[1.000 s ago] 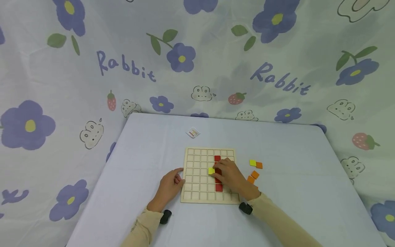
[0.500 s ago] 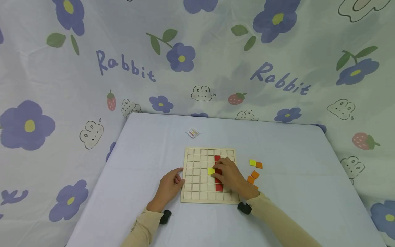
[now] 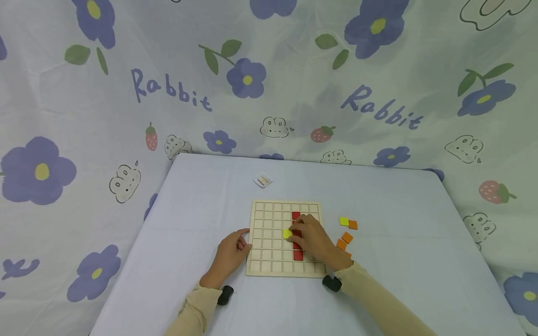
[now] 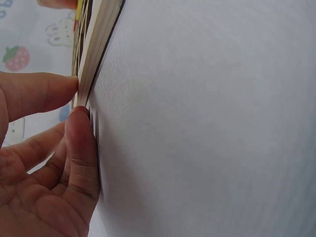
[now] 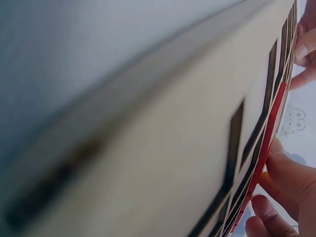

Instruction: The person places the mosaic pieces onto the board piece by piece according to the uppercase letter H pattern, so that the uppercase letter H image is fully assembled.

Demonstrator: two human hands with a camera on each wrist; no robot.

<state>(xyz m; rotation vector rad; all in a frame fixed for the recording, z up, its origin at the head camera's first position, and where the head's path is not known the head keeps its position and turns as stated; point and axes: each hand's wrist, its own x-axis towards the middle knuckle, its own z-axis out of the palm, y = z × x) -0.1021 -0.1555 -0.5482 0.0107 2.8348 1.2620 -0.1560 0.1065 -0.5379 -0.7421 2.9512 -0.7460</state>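
Note:
A pale wooden grid board (image 3: 266, 272) lies on the white table. Red square tiles (image 3: 298, 255) fill part of one column, some hidden under my right hand (image 3: 313, 238). Between its thumb and index finger that hand pinches a yellow tile (image 3: 286, 234), in the cell just left of the red column. In the right wrist view the fingers (image 5: 291, 170) bend over the red tiles, seen edge-on. My left hand (image 3: 230, 252) rests at the board's left edge, and in the left wrist view its fingertips (image 4: 69, 89) touch the wooden side without wrapping round it.
To the right of the board lie a loose yellow tile (image 3: 344, 221), an orange tile (image 3: 353, 225) against it, and several more orange tiles (image 3: 347, 238), one partly behind the right wrist. A small printed card (image 3: 263, 180) lies beyond the board. A patterned curtain (image 3: 294, 102) hangs behind the table.
My right hand and the yellow tile have shifted very slightly left. The left hand and the board have stayed put.

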